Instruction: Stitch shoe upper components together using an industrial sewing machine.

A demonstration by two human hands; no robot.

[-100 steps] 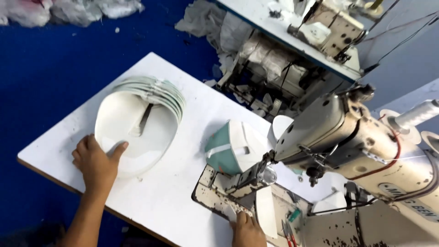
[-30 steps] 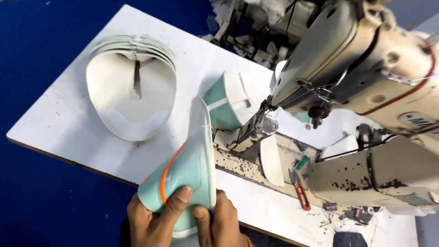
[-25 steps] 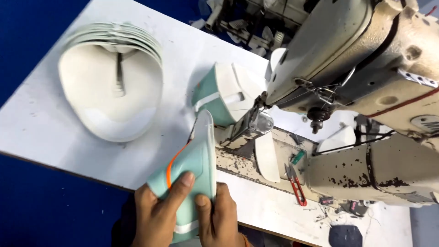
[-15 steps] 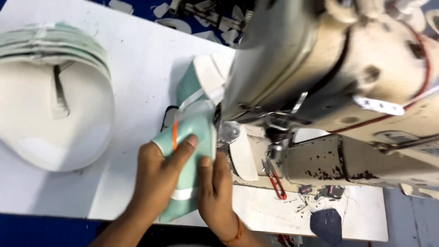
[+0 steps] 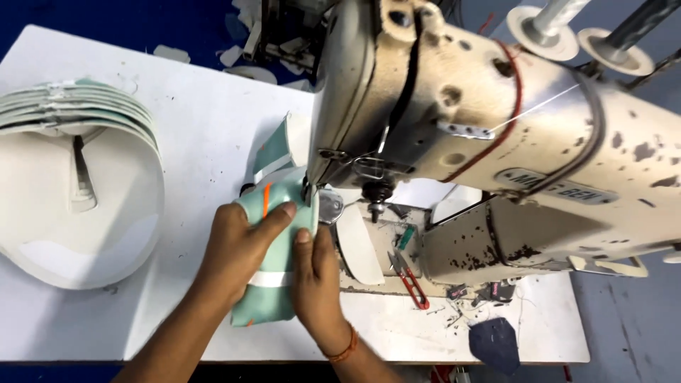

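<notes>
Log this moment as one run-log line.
left hand: holds mint-green fabric shoe piece | right hand: presses same piece | piece: at cream sewing machine needle | stack of white cut panels: left, untouched

Mint-green shoe upper (image 5: 273,284) — orange stripe, white band — on white table (image 5: 206,135).

Single view only: head camera, worn by person, looking steeply down and forward. Landmark: sewing machine (image 5: 496,135), very near lens, filling upper right and centre of frame, its head seen from above and slightly from front. White bench (image 5: 198,142) stretches left of machine and below it, near edge along bottom. Blue floor beyond bench at top left and bottom left. Forearms enter from bottom edge, just left of machine. No second view to compare.
</notes>
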